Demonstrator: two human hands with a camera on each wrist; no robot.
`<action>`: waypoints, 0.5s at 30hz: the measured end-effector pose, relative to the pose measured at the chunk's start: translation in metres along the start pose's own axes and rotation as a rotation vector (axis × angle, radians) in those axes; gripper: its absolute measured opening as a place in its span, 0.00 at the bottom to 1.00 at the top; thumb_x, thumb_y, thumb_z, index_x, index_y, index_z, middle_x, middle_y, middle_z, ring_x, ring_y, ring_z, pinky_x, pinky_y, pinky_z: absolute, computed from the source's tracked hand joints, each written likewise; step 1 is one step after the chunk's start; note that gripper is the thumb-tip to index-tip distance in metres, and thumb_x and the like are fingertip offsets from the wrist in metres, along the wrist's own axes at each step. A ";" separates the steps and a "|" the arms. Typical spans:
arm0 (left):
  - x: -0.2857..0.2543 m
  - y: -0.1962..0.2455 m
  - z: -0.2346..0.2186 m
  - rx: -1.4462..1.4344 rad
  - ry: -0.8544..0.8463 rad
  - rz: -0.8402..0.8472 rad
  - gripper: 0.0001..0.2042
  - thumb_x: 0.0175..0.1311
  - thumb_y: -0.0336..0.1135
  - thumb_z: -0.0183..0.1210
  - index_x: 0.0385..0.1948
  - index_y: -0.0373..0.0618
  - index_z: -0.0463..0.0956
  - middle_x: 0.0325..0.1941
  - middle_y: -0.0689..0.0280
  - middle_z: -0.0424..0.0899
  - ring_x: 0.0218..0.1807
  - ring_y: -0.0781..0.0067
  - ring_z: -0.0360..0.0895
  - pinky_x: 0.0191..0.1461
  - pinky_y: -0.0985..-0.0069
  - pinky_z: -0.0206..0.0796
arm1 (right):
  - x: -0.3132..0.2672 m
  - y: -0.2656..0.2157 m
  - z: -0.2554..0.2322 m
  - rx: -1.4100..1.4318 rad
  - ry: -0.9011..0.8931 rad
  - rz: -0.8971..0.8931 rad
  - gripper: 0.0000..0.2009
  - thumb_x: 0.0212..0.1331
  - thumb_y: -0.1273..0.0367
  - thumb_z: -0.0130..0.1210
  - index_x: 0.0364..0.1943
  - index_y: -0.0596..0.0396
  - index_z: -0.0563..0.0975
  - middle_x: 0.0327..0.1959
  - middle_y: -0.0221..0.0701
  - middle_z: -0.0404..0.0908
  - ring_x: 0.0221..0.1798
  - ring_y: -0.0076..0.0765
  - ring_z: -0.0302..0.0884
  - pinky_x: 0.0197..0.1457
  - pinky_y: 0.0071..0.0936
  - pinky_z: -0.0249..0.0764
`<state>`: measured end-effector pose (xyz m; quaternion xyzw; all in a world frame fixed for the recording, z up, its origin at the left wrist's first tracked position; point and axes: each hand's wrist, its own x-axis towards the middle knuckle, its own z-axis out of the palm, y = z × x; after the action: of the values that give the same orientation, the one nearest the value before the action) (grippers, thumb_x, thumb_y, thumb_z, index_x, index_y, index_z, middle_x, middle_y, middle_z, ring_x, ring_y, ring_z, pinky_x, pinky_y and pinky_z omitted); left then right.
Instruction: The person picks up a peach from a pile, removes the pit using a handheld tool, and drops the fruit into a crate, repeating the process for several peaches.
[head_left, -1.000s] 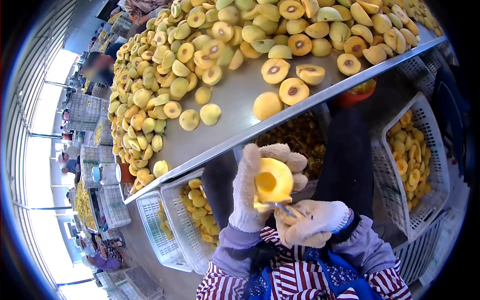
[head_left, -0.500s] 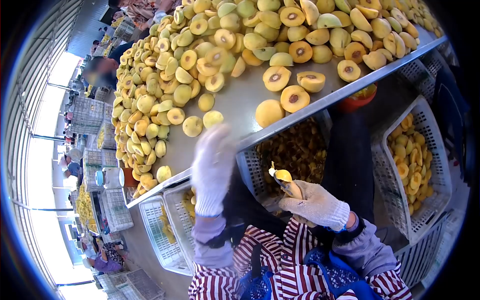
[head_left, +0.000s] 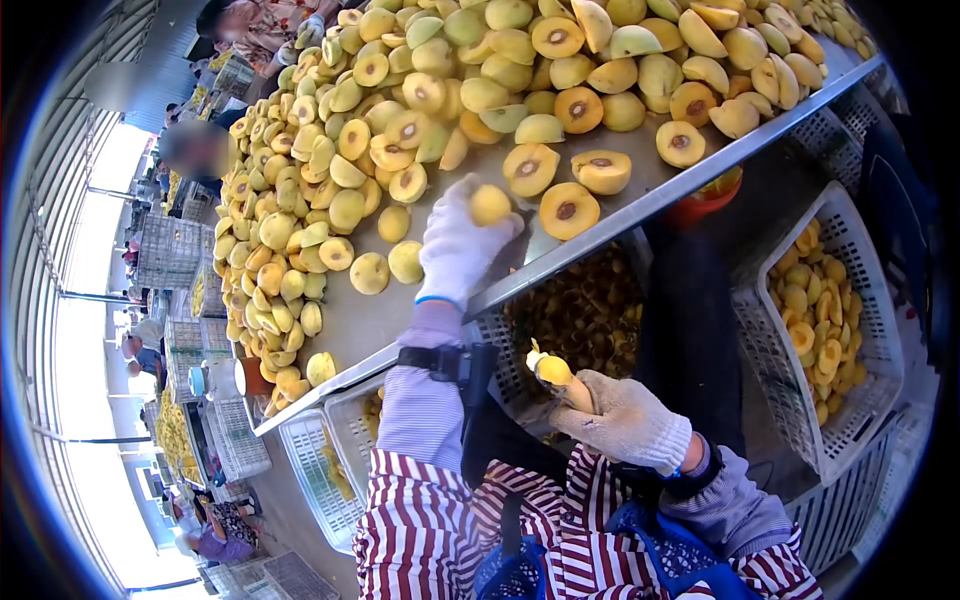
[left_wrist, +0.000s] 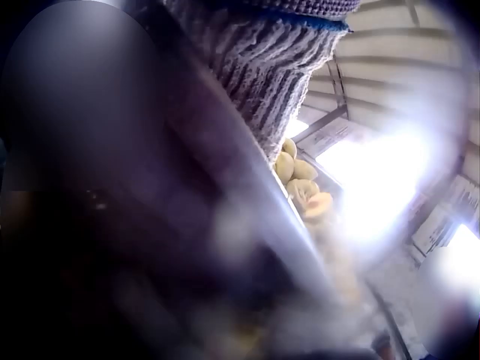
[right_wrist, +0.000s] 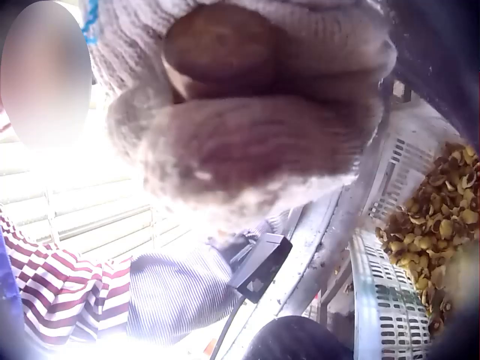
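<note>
- Grasping 1 yellow fruit [head_left: 490, 205], the L hand [head_left: 462, 245] was over the worktop [head_left: 345, 310], near its metal edge.
- R hand [head_left: 628, 420] was clenched round the handle [head_left: 578, 395] of a tool w/ a yellow piece [head_left: 553, 371] at its tip, nr the crate [head_left: 507, 362] of scraps [head_left: 580, 305].
- Cut halves [head_left: 568, 210] lay just beside the L hand, w/ a big pile [head_left: 400, 130] beyond.

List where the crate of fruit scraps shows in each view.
Head: just right of centre, the crate lies below the table edge, above the right hand.
Left wrist: not visible.
Right wrist: right side, the crate reaching the bottom.
Landmark, head and right wrist only: black box on the left forearm.
</note>
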<state>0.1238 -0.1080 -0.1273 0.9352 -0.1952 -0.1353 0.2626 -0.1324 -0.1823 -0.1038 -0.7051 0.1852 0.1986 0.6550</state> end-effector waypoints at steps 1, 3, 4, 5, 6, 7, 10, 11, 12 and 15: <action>0.001 -0.002 -0.003 -0.174 -0.025 -0.069 0.34 0.56 0.49 0.67 0.64 0.50 0.65 0.61 0.56 0.75 0.61 0.52 0.74 0.59 0.60 0.72 | -0.001 -0.001 -0.002 0.006 -0.002 0.023 0.22 0.60 0.53 0.59 0.45 0.57 0.75 0.29 0.36 0.81 0.33 0.37 0.81 0.41 0.33 0.76; -0.002 -0.026 -0.006 -1.348 -0.297 0.026 0.29 0.66 0.48 0.58 0.65 0.44 0.63 0.57 0.54 0.77 0.49 0.59 0.82 0.38 0.63 0.82 | -0.001 0.001 -0.005 -0.074 0.031 0.022 0.22 0.60 0.52 0.59 0.45 0.56 0.75 0.30 0.39 0.81 0.33 0.42 0.82 0.40 0.34 0.76; -0.020 -0.019 -0.013 -1.439 -0.359 0.072 0.31 0.66 0.51 0.59 0.65 0.44 0.62 0.58 0.54 0.76 0.49 0.57 0.82 0.36 0.64 0.82 | -0.001 0.002 -0.005 -0.116 0.042 0.020 0.22 0.60 0.52 0.58 0.45 0.56 0.75 0.30 0.41 0.81 0.33 0.44 0.82 0.40 0.34 0.76; -0.043 -0.009 -0.024 -1.531 -0.418 0.119 0.33 0.65 0.54 0.60 0.65 0.44 0.62 0.58 0.53 0.76 0.50 0.55 0.81 0.33 0.66 0.82 | 0.000 0.002 -0.003 -0.126 0.060 0.003 0.21 0.60 0.52 0.58 0.45 0.55 0.75 0.29 0.42 0.81 0.33 0.46 0.82 0.39 0.36 0.76; -0.059 -0.002 -0.028 -1.513 -0.414 0.133 0.33 0.65 0.54 0.60 0.65 0.43 0.62 0.58 0.53 0.76 0.50 0.53 0.81 0.35 0.64 0.82 | 0.000 0.002 -0.001 -0.139 0.079 -0.016 0.21 0.60 0.52 0.58 0.44 0.55 0.75 0.29 0.43 0.81 0.33 0.48 0.82 0.39 0.37 0.76; -0.075 0.004 -0.029 -1.496 -0.411 0.146 0.34 0.64 0.55 0.61 0.65 0.43 0.62 0.59 0.52 0.76 0.51 0.52 0.81 0.36 0.62 0.83 | -0.001 0.003 0.001 -0.154 0.098 -0.032 0.20 0.60 0.52 0.58 0.44 0.54 0.75 0.29 0.44 0.81 0.33 0.50 0.83 0.38 0.38 0.76; -0.120 0.002 -0.023 -1.028 -0.322 0.203 0.32 0.65 0.51 0.62 0.63 0.38 0.65 0.56 0.52 0.78 0.55 0.57 0.79 0.54 0.63 0.77 | -0.001 -0.001 0.002 -0.243 0.115 -0.021 0.19 0.60 0.53 0.58 0.42 0.54 0.75 0.26 0.43 0.81 0.32 0.52 0.82 0.37 0.40 0.76; -0.133 0.010 -0.022 -0.681 -0.217 0.224 0.30 0.65 0.48 0.63 0.62 0.36 0.66 0.55 0.53 0.79 0.55 0.60 0.79 0.59 0.65 0.75 | -0.002 0.000 0.003 -0.291 0.135 -0.026 0.19 0.60 0.53 0.58 0.42 0.54 0.75 0.26 0.43 0.81 0.31 0.53 0.82 0.36 0.40 0.76; -0.138 0.013 -0.019 -0.816 -0.176 0.063 0.28 0.65 0.46 0.63 0.61 0.37 0.68 0.55 0.53 0.79 0.56 0.64 0.78 0.61 0.68 0.72 | -0.003 0.001 0.005 -0.338 0.152 -0.031 0.18 0.60 0.53 0.58 0.41 0.53 0.75 0.26 0.43 0.81 0.31 0.53 0.82 0.35 0.40 0.76; -0.139 -0.002 -0.012 -1.201 -0.134 -0.063 0.29 0.65 0.48 0.62 0.61 0.37 0.68 0.56 0.53 0.79 0.57 0.62 0.77 0.62 0.66 0.71 | -0.009 0.001 0.008 -0.334 0.254 -0.143 0.17 0.62 0.52 0.57 0.39 0.52 0.73 0.23 0.41 0.80 0.28 0.52 0.81 0.32 0.41 0.75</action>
<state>0.0050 -0.0407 -0.0971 0.6183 -0.0730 -0.2883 0.7275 -0.1413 -0.1748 -0.1004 -0.8346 0.1801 0.0891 0.5129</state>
